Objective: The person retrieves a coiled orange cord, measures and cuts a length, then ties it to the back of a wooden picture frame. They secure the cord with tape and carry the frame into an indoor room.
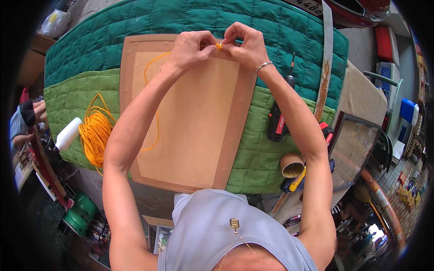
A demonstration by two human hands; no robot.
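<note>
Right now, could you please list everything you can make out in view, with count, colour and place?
Framed panel: one, tan with brown border, centre
Quilted covering: count unclear, dark and light green, under the panel
Orange cord: one coil, orange, left of the panel; a strand lies across the panel
Bottle: one, white, beside the coil
Power screwdriver: one, black and red, right of the panel
Long strip: one, grey and brown, far right of the covering
Tube: one, brown, near right
Car: one, red, top right, partly shown
Cylinder: one, green, lower left
Bracelet: one, silver, right wrist
Hands: two, bare, pinching the cord at the panel's far edge
</note>
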